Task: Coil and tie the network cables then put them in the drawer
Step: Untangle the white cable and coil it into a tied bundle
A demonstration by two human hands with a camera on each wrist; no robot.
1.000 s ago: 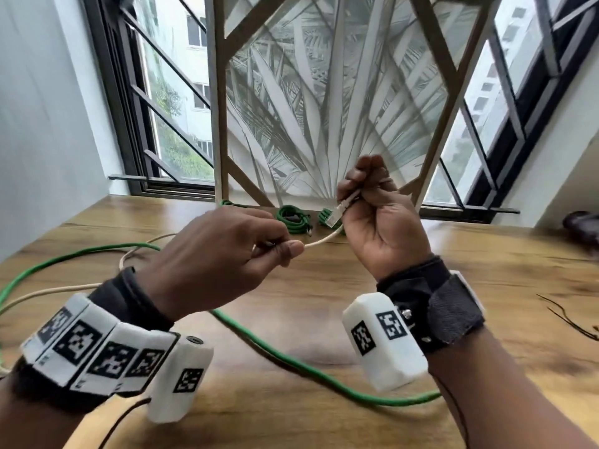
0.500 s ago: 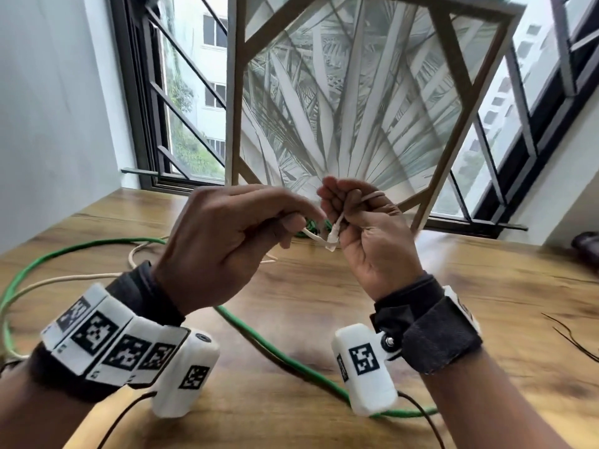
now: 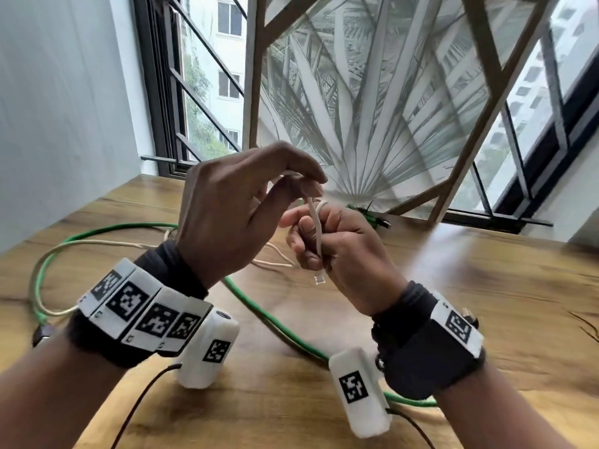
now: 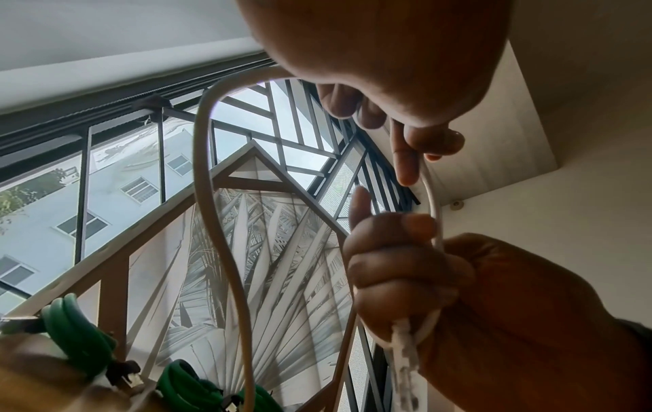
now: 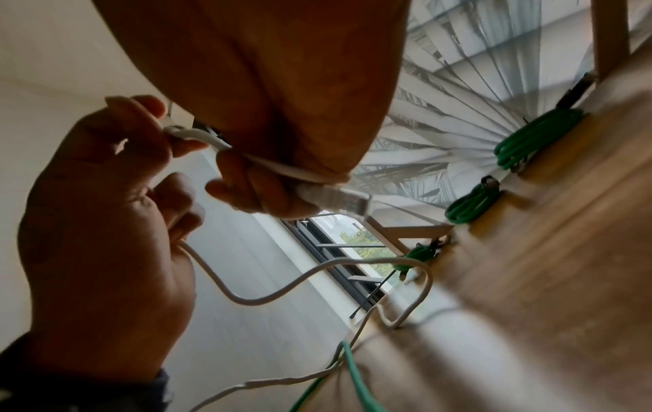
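Both hands hold a white network cable [image 3: 316, 223] above the wooden table [image 3: 486, 303]. My right hand [image 3: 334, 244] grips its end in a fist, and the clear plug [image 3: 320, 279] hangs out below the fist. My left hand [image 3: 246, 205] pinches the cable just above, thumb against fingertips, and the strand arches over between the two hands. The rest of the white cable [image 3: 107, 244] trails left over the table. A loose green cable [image 3: 275, 322] lies on the table under my wrists. In the right wrist view the plug [image 5: 338, 199] sticks out of the fist.
Several coiled and tied green cables [image 5: 536, 136] lie at the table's far edge against a wood-framed palm-leaf panel [image 3: 372, 102]. Behind it is a barred window [image 3: 207, 92]. A grey wall [image 3: 64, 108] stands at the left. Thin black wires [image 3: 583, 322] lie at the right edge.
Both hands came together. The right fist turned, so the plug now hangs downward. The left hand rose above it and laid the cable over in a small loop.
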